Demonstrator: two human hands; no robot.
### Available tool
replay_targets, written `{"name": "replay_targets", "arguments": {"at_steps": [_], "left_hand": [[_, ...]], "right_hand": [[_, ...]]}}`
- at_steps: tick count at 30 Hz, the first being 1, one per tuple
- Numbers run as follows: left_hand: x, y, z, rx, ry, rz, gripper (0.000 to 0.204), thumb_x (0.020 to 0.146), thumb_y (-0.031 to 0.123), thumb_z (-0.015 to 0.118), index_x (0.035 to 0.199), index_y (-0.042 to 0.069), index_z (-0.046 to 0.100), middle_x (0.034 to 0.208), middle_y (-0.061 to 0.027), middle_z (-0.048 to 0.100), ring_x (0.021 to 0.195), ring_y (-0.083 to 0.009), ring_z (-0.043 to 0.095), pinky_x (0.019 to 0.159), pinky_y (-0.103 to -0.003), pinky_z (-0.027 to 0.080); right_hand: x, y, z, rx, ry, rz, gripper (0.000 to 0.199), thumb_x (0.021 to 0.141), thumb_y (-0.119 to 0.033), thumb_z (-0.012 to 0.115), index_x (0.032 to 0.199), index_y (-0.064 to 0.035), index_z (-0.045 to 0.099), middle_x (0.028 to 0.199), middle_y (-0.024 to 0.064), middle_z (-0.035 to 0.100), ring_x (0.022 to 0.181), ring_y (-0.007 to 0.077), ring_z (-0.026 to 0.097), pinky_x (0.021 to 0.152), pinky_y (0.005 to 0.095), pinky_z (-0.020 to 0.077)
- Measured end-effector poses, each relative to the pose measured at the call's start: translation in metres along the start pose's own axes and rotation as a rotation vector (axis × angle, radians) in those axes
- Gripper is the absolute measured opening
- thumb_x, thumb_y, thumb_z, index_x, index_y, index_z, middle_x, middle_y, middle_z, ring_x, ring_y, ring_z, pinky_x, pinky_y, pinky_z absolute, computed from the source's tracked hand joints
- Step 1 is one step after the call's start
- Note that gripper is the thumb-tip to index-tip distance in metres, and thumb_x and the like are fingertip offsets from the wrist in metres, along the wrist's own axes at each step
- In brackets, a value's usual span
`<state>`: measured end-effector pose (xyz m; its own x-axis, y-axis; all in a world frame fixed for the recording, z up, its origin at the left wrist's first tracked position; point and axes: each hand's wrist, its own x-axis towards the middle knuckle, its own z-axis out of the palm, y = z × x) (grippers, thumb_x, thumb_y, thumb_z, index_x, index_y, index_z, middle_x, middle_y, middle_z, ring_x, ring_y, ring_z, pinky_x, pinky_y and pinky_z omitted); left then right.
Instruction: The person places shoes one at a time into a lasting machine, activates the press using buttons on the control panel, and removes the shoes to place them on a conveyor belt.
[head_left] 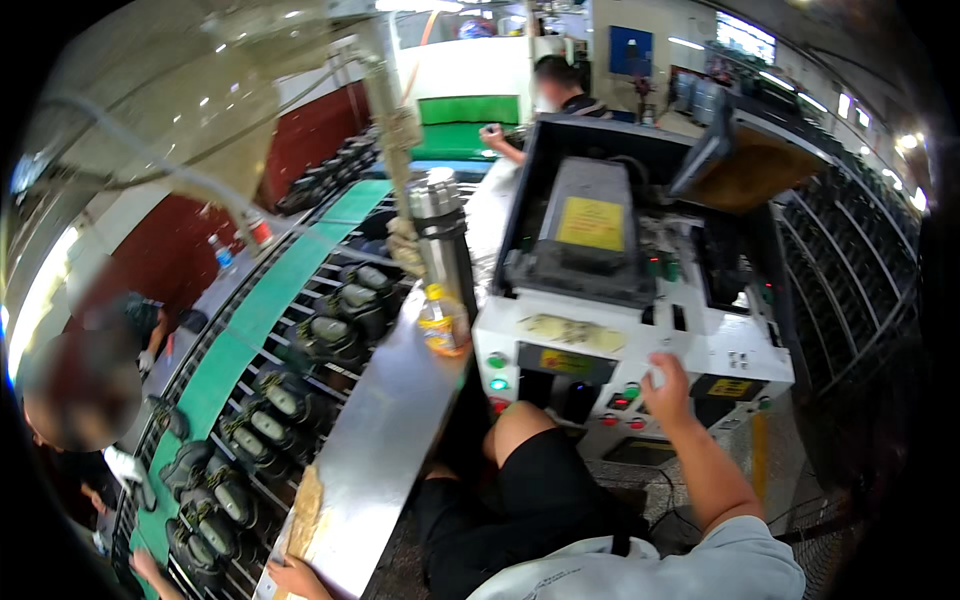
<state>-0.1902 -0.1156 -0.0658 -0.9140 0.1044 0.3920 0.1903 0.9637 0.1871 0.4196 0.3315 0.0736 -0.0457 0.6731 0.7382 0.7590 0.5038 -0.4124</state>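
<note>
My right hand (668,388) is raised at the front of a white and black machine (555,325), with its fingers curled in. What they hold, if anything, is hidden. Several green and red buttons (499,384) sit on the machine's front panel. Under its raised dark lid lies a grey block with a yellow label (590,222). At the lower left, my left hand (297,578) rests with fingers laid out on the near end of a shiny metal table (375,440). A tan, worn strip (306,508) lies on the table beside that hand.
Left of the table runs a roller conveyor with a green belt (255,325), holding several dark shoes (285,395). A bottle with orange liquid (438,322) stands by a metal post (440,230). Co-workers are at the left and behind the machine; racks (850,270) stand right.
</note>
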Motion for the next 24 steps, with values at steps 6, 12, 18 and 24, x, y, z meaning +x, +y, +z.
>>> {"name": "replay_targets", "arguments": {"at_steps": [6, 12, 18, 24], "left_hand": [[-0.064, 0.077, -0.053, -0.102, 0.099, 0.198, 0.046, 0.091, 0.028, 0.048, 0.108, -0.013, 0.056, 0.108, -0.0319, 0.058, 0.095, -0.0454, 0.059, 0.082, -0.051, 0.049], [-0.096, 0.091, -0.039, -0.030, -0.165, 0.089, 0.052, 0.086, 0.030, 0.051, 0.114, -0.013, 0.055, 0.114, -0.0345, 0.056, 0.104, -0.0461, 0.055, 0.092, -0.050, 0.045], [-0.099, 0.072, -0.008, -0.068, -0.147, -0.149, 0.050, 0.075, 0.019, 0.063, 0.118, -0.004, 0.053, 0.131, -0.0288, 0.049, 0.121, -0.0428, 0.044, 0.103, -0.049, 0.034], [-0.095, 0.106, -0.028, -0.099, -0.229, -0.226, 0.040, 0.069, 0.020, 0.065, 0.102, -0.001, 0.056, 0.119, -0.0258, 0.053, 0.115, -0.0406, 0.045, 0.097, -0.049, 0.036]], "right_hand": [[0.111, 0.177, -0.079, -0.600, 0.151, 0.178, 0.069, 0.066, -0.021, 0.074, 0.127, -0.0079, 0.046, 0.120, 0.0185, 0.053, 0.113, 0.0376, 0.050, 0.093, 0.0465, 0.0420], [0.223, 0.232, -0.074, -0.557, -0.335, 0.805, 0.099, 0.065, -0.057, 0.074, 0.144, -0.0122, 0.034, 0.137, 0.0225, 0.045, 0.126, 0.0395, 0.044, 0.103, 0.0464, 0.0380], [0.226, 0.206, -0.058, -0.590, -0.200, 0.874, 0.091, 0.063, -0.041, 0.074, 0.141, -0.0145, 0.034, 0.128, 0.0235, 0.053, 0.118, 0.0400, 0.053, 0.098, 0.0490, 0.0435], [0.126, 0.237, -0.059, -0.609, 0.427, 0.347, 0.082, 0.069, -0.033, 0.080, 0.135, -0.0021, 0.043, 0.129, 0.0184, 0.053, 0.119, 0.0356, 0.050, 0.101, 0.0437, 0.0412]]}}
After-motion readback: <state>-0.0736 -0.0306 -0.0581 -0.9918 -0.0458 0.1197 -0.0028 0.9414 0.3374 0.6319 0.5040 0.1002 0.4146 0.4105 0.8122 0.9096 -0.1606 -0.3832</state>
